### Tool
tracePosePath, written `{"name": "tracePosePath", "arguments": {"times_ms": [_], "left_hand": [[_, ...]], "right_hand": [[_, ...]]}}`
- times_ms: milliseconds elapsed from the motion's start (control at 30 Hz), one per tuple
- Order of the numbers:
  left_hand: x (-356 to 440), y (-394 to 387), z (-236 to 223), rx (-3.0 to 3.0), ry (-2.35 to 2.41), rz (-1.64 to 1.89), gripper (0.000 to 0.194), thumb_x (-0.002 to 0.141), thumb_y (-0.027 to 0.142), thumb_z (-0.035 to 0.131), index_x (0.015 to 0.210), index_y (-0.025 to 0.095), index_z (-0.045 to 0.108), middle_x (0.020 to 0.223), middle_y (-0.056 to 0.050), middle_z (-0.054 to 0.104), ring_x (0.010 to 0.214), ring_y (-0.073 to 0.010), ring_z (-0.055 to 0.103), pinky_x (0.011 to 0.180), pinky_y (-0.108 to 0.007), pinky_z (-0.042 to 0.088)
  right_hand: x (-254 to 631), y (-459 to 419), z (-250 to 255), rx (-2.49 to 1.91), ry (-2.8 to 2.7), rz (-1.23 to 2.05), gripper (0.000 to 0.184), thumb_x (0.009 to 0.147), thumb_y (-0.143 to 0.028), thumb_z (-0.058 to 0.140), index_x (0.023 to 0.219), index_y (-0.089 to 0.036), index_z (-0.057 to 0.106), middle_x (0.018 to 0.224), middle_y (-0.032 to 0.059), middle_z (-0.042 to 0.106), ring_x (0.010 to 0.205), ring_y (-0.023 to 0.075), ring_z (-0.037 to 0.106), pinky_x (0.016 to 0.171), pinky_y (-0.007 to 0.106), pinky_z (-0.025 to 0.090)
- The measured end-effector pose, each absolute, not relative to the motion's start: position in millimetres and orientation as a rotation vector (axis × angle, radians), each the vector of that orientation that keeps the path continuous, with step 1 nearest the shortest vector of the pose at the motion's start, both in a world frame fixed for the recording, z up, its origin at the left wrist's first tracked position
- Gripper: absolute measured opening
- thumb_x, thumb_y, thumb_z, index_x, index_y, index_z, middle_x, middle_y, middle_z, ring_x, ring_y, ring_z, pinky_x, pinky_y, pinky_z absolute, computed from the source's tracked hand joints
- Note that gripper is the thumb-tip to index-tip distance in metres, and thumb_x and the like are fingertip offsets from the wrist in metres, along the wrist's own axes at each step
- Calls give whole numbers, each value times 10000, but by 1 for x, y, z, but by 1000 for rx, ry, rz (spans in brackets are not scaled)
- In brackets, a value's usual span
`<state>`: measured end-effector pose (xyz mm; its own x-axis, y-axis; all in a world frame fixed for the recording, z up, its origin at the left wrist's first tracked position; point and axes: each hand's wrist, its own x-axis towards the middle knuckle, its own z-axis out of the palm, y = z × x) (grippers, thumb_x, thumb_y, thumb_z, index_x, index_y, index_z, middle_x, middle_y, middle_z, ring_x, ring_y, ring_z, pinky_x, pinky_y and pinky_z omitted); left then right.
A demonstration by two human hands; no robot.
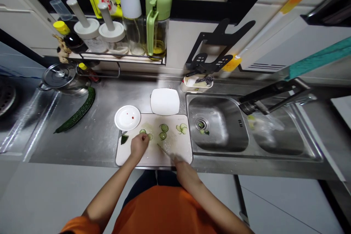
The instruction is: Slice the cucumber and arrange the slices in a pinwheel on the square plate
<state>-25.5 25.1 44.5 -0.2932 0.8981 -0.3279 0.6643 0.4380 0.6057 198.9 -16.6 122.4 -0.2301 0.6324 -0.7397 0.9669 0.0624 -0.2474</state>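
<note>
A white cutting board (pixel 179 146) lies on the steel counter in front of me. Several thin cucumber slices (pixel 163 128) are scattered on it. My left hand (pixel 139 144) is closed over a short cucumber piece (pixel 150 136) at the board's left side. My right hand (pixel 182 166) grips a knife (pixel 164 150) whose blade points up-left toward the left hand; the blade is blurred. A dark green cucumber end (pixel 124 139) lies at the board's left edge.
A round white plate (pixel 127 117) and a square white plate (pixel 165 101) sit behind the board. A whole cucumber (pixel 78 112) lies to the left near a pot lid (pixel 59 74). A double sink (pixel 219 124) with faucet (pixel 271 97) is on the right. Condiment bottles fill a rack (pixel 117 56) behind.
</note>
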Motion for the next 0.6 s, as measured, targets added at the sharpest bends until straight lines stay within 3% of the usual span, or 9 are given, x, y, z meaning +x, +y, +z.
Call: {"name": "tracePosePath", "arguments": {"times_ms": [300,433,600], "left_hand": [[-53,33,39,1382,2215,541,203,835,314,498,817,205,669,720,-14,666,660,-151,580,647,-244,377],[-53,32,36,1492,2222,554,220,852,295,490,941,204,670,887,-55,684,815,-191,610,747,-280,424],[-41,37,36,1633,2067,655,243,862,265,493,1038,198,648,1024,-70,652,955,-194,590,871,-297,444]], "right_hand": [[200,-16,121,1595,1903,-1028,648,776,51,294,1361,-175,459,1208,139,610,1083,216,601,816,290,482],[201,-15,121,1592,1881,-1050,609,780,43,300,1328,-141,490,1123,144,651,1055,227,615,808,292,482],[202,-17,116,1619,1908,-1034,634,773,56,318,1359,-139,458,1167,155,631,1077,228,604,807,279,473]]}}
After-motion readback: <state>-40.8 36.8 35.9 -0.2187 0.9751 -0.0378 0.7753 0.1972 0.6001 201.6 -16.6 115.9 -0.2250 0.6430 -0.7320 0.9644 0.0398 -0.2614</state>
